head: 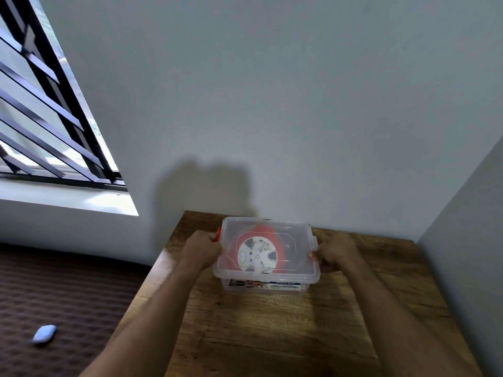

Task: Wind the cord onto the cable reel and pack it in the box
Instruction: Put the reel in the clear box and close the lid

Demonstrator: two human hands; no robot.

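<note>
A clear plastic box (296,272) with its clear lid on stands near the far end of the wooden table (272,336). Through the lid I see the red cable reel (265,232) with a white round centre lying flat inside. My left hand (202,250) grips the box's left side at a red latch (218,234). On the opposite side, my right hand (333,251) is closed on the right latch. The cord itself cannot be made out.
The table sits in a corner, with a grey wall behind it and another on the right. To the left lies a dark brown mattress with a small pale blue object (43,334) on it. A barred window (49,104) is at upper left.
</note>
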